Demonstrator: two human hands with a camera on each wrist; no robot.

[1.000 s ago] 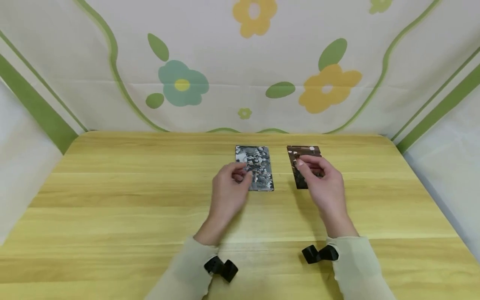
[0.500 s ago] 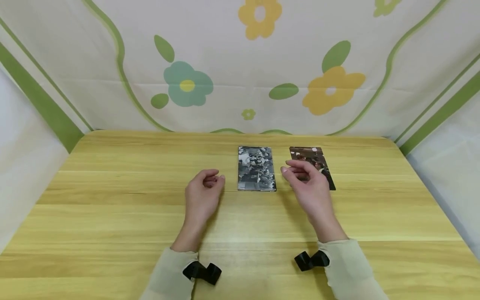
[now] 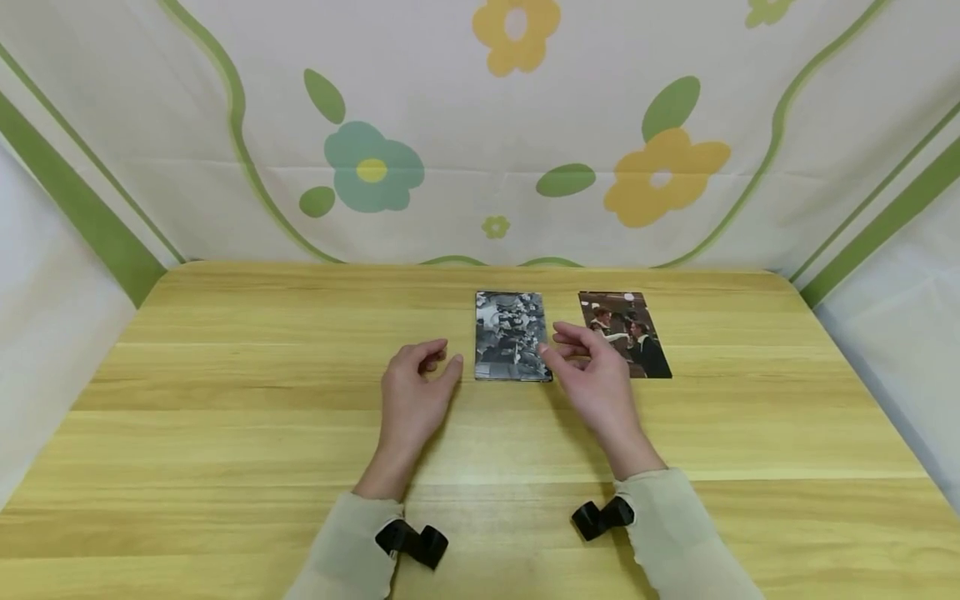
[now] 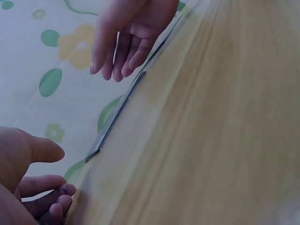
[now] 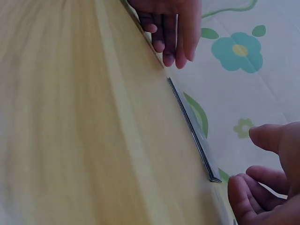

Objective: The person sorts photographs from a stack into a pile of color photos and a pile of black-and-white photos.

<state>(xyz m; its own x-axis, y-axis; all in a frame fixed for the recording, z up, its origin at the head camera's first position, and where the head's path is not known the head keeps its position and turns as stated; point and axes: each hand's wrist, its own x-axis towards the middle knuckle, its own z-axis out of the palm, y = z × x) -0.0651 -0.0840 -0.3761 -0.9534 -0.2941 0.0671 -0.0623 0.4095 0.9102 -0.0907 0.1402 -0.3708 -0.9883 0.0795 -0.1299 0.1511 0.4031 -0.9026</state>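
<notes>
Table (image 3: 247,417) showed yellowish wood grain, far corners rounded. White fabric backdrop (image 3: 450,108) rose behind its far edge, printed with a teal flower (image 3: 371,171), orange-yellow flowers (image 3: 637,171), green leaves (image 3: 566,180) and wavy green lines (image 3: 237,104). Broad green stripes (image 3: 82,207) slanted down toward both far corners. Whitish side panels (image 3: 45,292) stood left and right. Soft sheen (image 3: 517,475) lay mid-tabletop.

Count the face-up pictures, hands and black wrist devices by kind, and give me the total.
Pictures: 2, gray picture and brown picture; any layers beneath uncountable
Hands: 2, left hand and right hand
Wrist devices: 2, left device and right device
Total: 6
</notes>
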